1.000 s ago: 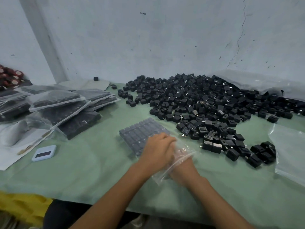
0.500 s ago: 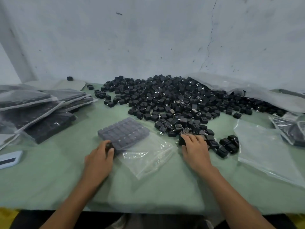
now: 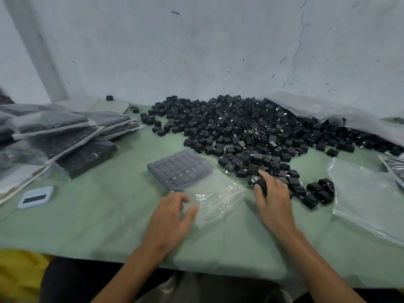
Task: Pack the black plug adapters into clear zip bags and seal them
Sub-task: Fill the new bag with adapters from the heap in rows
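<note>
left hand (image 3: 172,212): lying relaxed, fingers spread, thumb touching the open mouth of the clear zip bag (image 3: 203,189).
right hand (image 3: 272,199): curling its fingers around a black plug adapter (image 3: 261,183) at the near edge of the heap.
clear zip bag: lying flat at 12 o'clock from the left hand, a grid of adapters filling its far end.
adapter heap (image 3: 251,132): sprawling at 1 o'clock on the green table (image 3: 98,215).
filled bags (image 3: 65,136): stacking up at 10 o'clock.
empty bag (image 3: 367,193): lying at 3 o'clock.
</note>
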Motion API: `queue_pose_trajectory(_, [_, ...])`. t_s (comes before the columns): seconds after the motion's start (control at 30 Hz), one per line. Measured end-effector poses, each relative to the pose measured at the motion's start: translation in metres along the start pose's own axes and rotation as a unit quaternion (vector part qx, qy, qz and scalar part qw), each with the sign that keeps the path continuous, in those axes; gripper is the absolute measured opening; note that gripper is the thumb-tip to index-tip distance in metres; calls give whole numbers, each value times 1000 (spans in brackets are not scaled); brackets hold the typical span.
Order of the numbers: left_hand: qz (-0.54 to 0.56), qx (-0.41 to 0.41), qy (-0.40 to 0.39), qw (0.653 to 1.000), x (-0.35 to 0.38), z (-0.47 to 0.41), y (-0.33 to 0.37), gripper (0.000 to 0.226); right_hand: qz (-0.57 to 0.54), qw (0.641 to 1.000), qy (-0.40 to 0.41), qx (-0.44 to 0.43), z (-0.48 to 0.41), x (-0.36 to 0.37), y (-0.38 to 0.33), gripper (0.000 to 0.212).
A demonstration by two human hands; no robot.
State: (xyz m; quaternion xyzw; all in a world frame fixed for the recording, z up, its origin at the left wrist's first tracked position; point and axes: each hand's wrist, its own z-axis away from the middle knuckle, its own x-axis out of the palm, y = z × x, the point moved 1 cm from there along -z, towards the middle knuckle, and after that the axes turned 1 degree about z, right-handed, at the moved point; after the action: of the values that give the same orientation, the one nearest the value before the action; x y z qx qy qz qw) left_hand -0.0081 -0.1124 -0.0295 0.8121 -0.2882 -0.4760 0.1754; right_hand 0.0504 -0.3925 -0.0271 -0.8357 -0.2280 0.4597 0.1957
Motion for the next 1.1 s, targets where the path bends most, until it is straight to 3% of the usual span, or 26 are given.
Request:
queue_pose_trajectory(0.07, [-22,33,-34,999,4,5,7,32,-102,994,3,50,7,-4,-8,31])
queue_pose_trajectory(0.17, [-63,68,-51,994,5,6,11,38,-295,944,-14,144,17,-12,-23,15])
queue_pose_trajectory(0.33, [-100,99,-35,989,5,9,14,34,-387,893,-114,199,39,-15,-40,30])
queue_pose_trajectory(0.57, [-121,126,-10,985,4,10,21,27,-274,931,-214,110,49,-1,-66,22])
queue_pose_trajectory(0.83, [-122,212,63,968,5,10,21,22,-278,920,-253,112,26,31,-106,8])
queue_pose_trajectory(0.93, [-117,209,69,968,6,10,20,23,-182,937,-291,56,9,39,-117,12])
queue_pose_trajectory(1.0, [-118,214,71,967,5,10,20,25,-56,954,-295,-16,1,44,-117,23])
queue_pose_trajectory(1.1, [-114,223,57,967,3,11,21,25,84,935,-312,-146,-1,55,-115,25])
